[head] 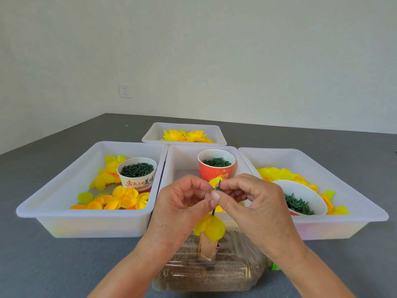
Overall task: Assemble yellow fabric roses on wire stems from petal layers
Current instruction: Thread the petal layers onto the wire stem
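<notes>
From the head camera, four white plastic trays are sitting on the grey counter [53, 254]: a left tray [38, 211], a middle tray [171, 160], a right tray [365, 214] and a far tray [150, 134] behind them. Three cups are standing or lying in them: a white printed cup [137, 181] of dark green pegs in the left tray, a red cup [214, 171] of green rings in the middle tray, and a tipped white cup [300, 196] of green leaf pieces in the right tray. Loose yellow petal layers [120, 198] are lying around the left and right cups; two finished yellow roses [184, 135] are lying in the far tray.

Nearest, a clear plastic bottle [214, 274] is lying on its side, holding a cardboard tube [207, 248]. The left hand [180, 209] and right hand [255, 203] are blocking the middle tray's near part, each grip pinching together on the wire stem [213, 211] above a yellow petal layer [210, 227] that is capping the tube.
</notes>
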